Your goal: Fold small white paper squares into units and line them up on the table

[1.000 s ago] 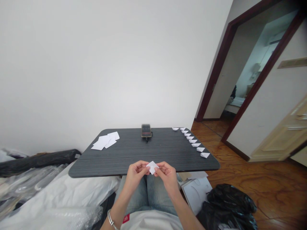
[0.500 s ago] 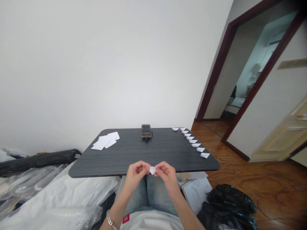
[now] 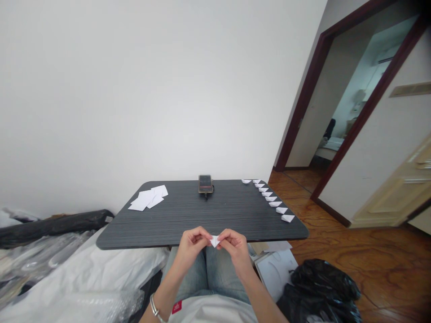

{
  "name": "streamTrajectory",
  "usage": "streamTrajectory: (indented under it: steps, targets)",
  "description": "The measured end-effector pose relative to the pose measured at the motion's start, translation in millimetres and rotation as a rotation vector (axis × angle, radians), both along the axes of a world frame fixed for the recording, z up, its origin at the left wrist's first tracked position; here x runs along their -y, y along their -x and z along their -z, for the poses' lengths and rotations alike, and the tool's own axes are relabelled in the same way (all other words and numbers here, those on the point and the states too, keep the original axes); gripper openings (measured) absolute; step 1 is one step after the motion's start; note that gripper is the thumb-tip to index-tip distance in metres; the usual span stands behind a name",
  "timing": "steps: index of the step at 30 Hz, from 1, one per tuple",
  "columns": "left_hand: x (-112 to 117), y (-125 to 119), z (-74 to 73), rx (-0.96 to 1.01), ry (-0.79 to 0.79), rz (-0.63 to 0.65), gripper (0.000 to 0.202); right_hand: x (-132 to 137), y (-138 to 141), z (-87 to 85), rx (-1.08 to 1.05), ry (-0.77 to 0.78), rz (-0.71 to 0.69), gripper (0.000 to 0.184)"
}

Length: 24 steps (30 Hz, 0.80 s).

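Observation:
Between my two hands is a small folded piece of white paper (image 3: 214, 241), pointed at the bottom, held over the front edge of the dark table (image 3: 188, 217). The fingers of my left hand (image 3: 193, 244) pinch its left side. My right hand (image 3: 233, 244) grips the right side in the same way. Much of the paper is hidden behind the fingertips. Flat white paper sheets (image 3: 148, 197) lie overlapping at the table's left. Along the right edge runs a row of several small folded paper pieces (image 3: 273, 204).
A small dark device (image 3: 205, 184) with a cable stands at the table's back middle, against the wall. Plastic-wrapped goods (image 3: 87, 273) lie to the left. Black plastic bags (image 3: 319, 287) and a white paper bag (image 3: 278, 269) sit on the floor at right, near a doorway.
The folded paper between my fingers has tilted slightly and shows a more creased, triangular face. My hands stay almost in place. Everything on the table is unmoved.

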State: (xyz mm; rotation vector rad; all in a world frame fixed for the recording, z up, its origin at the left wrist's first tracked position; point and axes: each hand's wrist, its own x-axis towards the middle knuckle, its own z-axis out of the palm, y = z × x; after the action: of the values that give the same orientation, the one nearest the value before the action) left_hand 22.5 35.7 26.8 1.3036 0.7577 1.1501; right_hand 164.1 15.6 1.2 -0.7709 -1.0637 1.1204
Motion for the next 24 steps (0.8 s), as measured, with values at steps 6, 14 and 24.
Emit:
streamTrajectory:
  steps: [6,14,24]
  targets:
    - [1,1,-0.7,0.112,0.009,0.031,0.022,-2,-4,5.6,0.147,-0.155,0.119,0.012]
    - [1,-4,-0.3,-0.026,0.067,0.013,0.032,6,-5,-2.6,0.39,-0.384,0.256,0.017]
    - [3,-2,-0.2,-0.053,0.098,0.002,0.031,8,-6,-3.3,0.363,-0.369,0.189,0.017]
